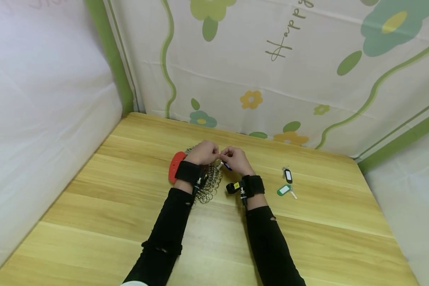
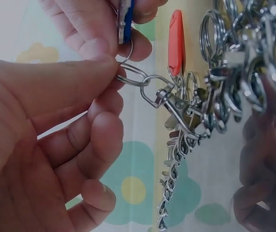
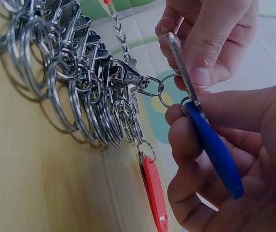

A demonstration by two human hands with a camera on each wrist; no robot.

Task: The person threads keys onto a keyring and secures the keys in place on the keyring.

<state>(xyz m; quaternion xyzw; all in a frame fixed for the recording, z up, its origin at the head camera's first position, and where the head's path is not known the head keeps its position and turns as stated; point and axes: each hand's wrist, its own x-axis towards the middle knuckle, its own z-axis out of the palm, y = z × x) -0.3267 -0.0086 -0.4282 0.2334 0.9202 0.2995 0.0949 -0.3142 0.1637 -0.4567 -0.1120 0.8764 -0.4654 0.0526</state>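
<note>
Near the back of the table my left hand (image 1: 203, 153) pinches a split ring (image 2: 132, 76) between thumb and forefinger. The ring hangs on a silver swivel clasp (image 2: 169, 102), one of a dense bunch of clasps and rings (image 1: 211, 184). Facing it, my right hand (image 1: 237, 161) pinches the small ring (image 3: 185, 106) of a blue key tag (image 3: 215, 150). A silver key (image 3: 180, 63) is with that tag. Both hands' fingertips nearly meet at the split ring. Whether the small ring is threaded onto it, I cannot tell.
A red piece with small holes (image 1: 176, 167) lies left of the bunch. A red key tag (image 3: 153, 191) hangs among the rings. To the right lie a black key tag (image 1: 288, 176) and a green key tag (image 1: 284, 190) with a key (image 1: 293, 194). Patterned cloth stands behind the table.
</note>
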